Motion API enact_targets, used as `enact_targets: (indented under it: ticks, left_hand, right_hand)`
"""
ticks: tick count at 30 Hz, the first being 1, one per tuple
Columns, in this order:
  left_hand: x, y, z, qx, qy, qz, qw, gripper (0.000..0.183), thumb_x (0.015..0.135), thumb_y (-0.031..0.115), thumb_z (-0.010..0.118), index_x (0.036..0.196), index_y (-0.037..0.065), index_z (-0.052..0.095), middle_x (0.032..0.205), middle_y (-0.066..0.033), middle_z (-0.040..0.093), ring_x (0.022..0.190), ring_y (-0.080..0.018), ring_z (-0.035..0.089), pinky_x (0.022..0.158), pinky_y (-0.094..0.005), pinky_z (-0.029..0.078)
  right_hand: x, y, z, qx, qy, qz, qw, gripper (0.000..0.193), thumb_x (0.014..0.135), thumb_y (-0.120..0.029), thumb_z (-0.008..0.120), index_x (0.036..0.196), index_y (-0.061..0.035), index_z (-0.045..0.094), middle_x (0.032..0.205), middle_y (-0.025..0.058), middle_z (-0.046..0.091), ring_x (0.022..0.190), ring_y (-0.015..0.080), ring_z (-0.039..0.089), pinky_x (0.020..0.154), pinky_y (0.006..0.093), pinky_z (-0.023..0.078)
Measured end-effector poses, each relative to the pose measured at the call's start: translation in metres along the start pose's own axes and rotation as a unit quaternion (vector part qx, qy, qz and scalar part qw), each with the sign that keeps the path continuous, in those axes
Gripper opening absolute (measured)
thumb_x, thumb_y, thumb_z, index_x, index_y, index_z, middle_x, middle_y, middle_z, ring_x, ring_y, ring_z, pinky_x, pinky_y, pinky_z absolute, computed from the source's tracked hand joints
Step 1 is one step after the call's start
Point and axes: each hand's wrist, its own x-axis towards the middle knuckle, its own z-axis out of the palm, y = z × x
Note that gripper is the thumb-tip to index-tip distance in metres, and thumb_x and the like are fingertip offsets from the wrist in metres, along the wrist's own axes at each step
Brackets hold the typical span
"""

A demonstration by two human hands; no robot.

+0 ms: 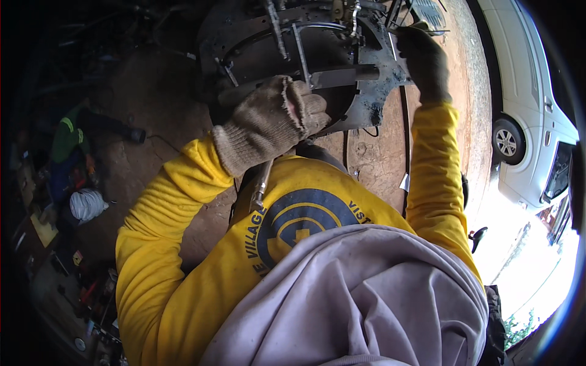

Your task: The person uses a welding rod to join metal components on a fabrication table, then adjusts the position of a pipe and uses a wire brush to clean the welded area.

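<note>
My left hand, in a worn brown knitted glove torn over the knuckles, is curled closed above the near edge of a dark metal frame. What its fingers hold is hidden; a metal rod sticks out below the palm, in front of my yellow sweatshirt. At the far right edge of the frame, my right hand, gloved too, is closed. A thin dark rod shows beside its fingertips, but its grip is mostly hidden. Metal bars and a threaded rod stand across the frame.
Reddish, worn ground lies under the frame. Another person in green bends at the left, near a white bundle and scattered tools in shadow. A white van is parked at the right. A dark upright bar runs below the frame.
</note>
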Motion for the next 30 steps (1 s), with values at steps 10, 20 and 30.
enact_targets:
  ticks: [10,20,30]
  left_hand:
    - [0.003,0.005,-0.006,-0.036,0.007,0.011,0.999,0.026,0.084,0.020,0.074,0.110,0.015,0.075,0.115,-0.0035,0.073,0.101,-0.0246,0.069,0.091,-0.0391,0.054]
    - [0.012,0.019,-0.018,-0.049,-0.035,-0.039,0.997,0.028,0.081,0.021,0.079,0.108,0.014,0.075,0.113,-0.0031,0.072,0.099,-0.0252,0.068,0.088,-0.0406,0.055]
    - [0.017,0.021,-0.025,-0.055,-0.053,-0.059,0.995,0.029,0.083,0.024,0.078,0.110,0.012,0.076,0.116,-0.0035,0.072,0.107,-0.0254,0.067,0.092,-0.0404,0.055]
  right_hand:
    - [0.031,0.025,0.042,-0.109,-0.114,-0.099,0.982,0.034,0.095,-0.041,0.065,0.116,-0.0167,0.076,0.110,0.0100,0.076,0.100,0.0342,0.072,0.085,0.0435,0.058]
    - [0.023,0.030,0.036,-0.141,-0.026,-0.048,0.989,0.031,0.098,-0.038,0.063,0.114,-0.0145,0.076,0.110,0.0135,0.075,0.103,0.0348,0.072,0.087,0.0422,0.057]
    - [0.027,0.002,0.046,-0.159,-0.055,-0.112,0.979,0.037,0.093,-0.046,0.069,0.116,-0.0179,0.076,0.109,0.0123,0.076,0.096,0.0345,0.073,0.085,0.0431,0.058]
